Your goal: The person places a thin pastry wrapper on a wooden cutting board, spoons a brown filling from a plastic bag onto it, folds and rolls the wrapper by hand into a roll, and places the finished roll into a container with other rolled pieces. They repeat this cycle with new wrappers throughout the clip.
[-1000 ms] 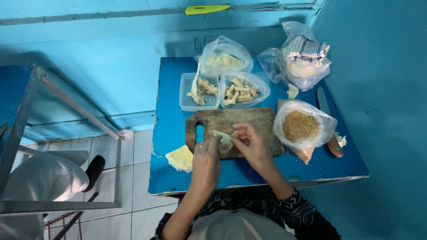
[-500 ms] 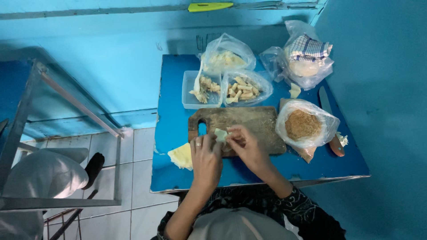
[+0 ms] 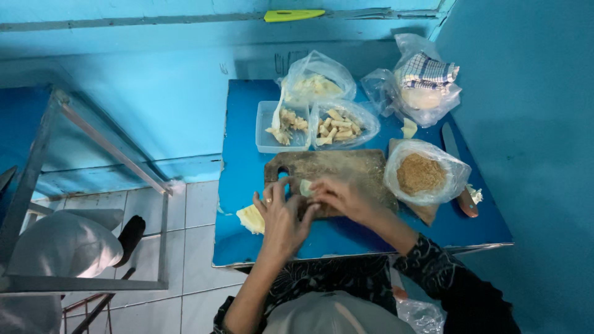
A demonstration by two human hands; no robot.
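My left hand [image 3: 279, 218] and my right hand [image 3: 342, 198] meet over the near left part of a worn wooden cutting board [image 3: 346, 170]. Between their fingertips is a small pale piece of wrapped food [image 3: 305, 187], pinched by both hands. A stack of pale yellow wrapper sheets [image 3: 250, 218] lies on the blue table [image 3: 241, 154] just left of my left hand. Beyond the board stand a clear tub [image 3: 272, 127] and a plastic-lined tub of finished pale rolls [image 3: 339, 125].
A bag of brown crumbs [image 3: 422, 174] sits right of the board, with a knife [image 3: 461, 179] beside it. Two more plastic bags [image 3: 427, 83] stand at the back. A metal frame [image 3: 93, 185] and tiled floor are on the left; blue walls close the back and right.
Both hands have stayed over the board, working the small pale piece; their fingers have closed in around it and the piece looks more folded.
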